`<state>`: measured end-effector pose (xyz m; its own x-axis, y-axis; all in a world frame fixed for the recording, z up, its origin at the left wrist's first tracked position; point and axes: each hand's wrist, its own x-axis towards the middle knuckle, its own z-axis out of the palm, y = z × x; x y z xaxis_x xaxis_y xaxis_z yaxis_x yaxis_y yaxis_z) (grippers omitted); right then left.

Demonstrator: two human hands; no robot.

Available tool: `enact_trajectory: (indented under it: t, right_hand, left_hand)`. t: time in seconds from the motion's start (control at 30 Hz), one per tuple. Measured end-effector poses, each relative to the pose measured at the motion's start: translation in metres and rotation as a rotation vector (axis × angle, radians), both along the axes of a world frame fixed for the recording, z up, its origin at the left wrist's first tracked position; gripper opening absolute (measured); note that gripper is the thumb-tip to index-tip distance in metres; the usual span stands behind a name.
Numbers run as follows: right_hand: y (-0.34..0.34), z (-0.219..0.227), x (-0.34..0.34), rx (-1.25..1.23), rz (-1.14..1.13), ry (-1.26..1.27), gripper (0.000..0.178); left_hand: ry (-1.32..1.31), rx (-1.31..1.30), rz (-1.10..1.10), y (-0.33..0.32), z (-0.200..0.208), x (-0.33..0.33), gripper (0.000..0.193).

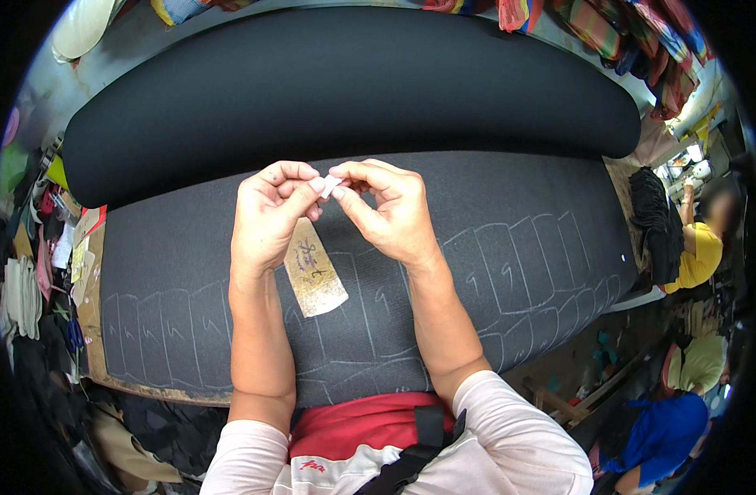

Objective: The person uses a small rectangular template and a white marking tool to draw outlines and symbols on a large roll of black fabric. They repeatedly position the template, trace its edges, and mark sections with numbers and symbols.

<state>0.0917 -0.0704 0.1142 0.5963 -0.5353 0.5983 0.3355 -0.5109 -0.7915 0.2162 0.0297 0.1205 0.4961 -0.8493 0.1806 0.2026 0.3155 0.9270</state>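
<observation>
Between the fingertips of both hands is a small, flat white piece of tailor's chalk (330, 186), partly covered by the fingers. My left hand (270, 210) pinches its left end, and my right hand (388, 205) pinches the other. Both are raised over dark grey fabric (180, 235) spread on the table and marked with white outlines and strokes. Just below my hands, a worn tan pattern piece (314, 276) with handwriting lies on the fabric, close to my left forearm.
A thick roll of black fabric (345, 82) lies across the far side. Blue-handled scissors (74, 334) and folded cloth (19, 297) are at the left. Dark cut pieces (654, 214) are stacked at the right edge, near a person in yellow (704, 256). Another person wears blue (658, 433).
</observation>
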Motion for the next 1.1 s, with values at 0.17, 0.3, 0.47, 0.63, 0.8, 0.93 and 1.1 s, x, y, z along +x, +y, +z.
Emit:
enact_trajectory:
  t: [0.17,0.3,0.47,0.63,0.8,0.93,1.1]
  right_hand:
    - [0.0022,-0.0005,0.0016,0.022,-0.029,0.024,0.014]
    - [0.0046,-0.0007,0.0018,0.140,0.004,0.060,0.012]
    - [0.0068,-0.0002,-0.0005,0.330,0.081,0.148,0.012]
    - [0.0072,0.0002,-0.0005,0.285,0.063,0.098,0.016]
    - [0.0072,0.0026,-0.0007,0.373,0.111,0.030,0.019]
    - [0.0066,0.0058,-0.0017,0.530,0.185,0.043,0.019]
    - [0.0101,0.0066,-0.0019,0.432,0.119,0.056,0.014]
  left_hand:
    - [-0.121,0.044,0.038,0.0044,0.0023,0.0025,0.015]
    - [-0.241,0.050,0.054,0.0071,0.0014,0.0060,0.019]
    - [-0.216,0.020,0.021,0.0072,0.0009,0.0076,0.022]
    - [-0.219,0.015,0.030,0.0073,0.0020,0.0048,0.022]
    - [-0.239,-0.050,0.052,0.0060,-0.0003,0.0049,0.023]
    - [-0.135,-0.172,0.017,0.0014,-0.0027,0.0041,0.022]
    - [-0.077,-0.128,0.058,-0.0001,-0.0014,-0.0003,0.019]
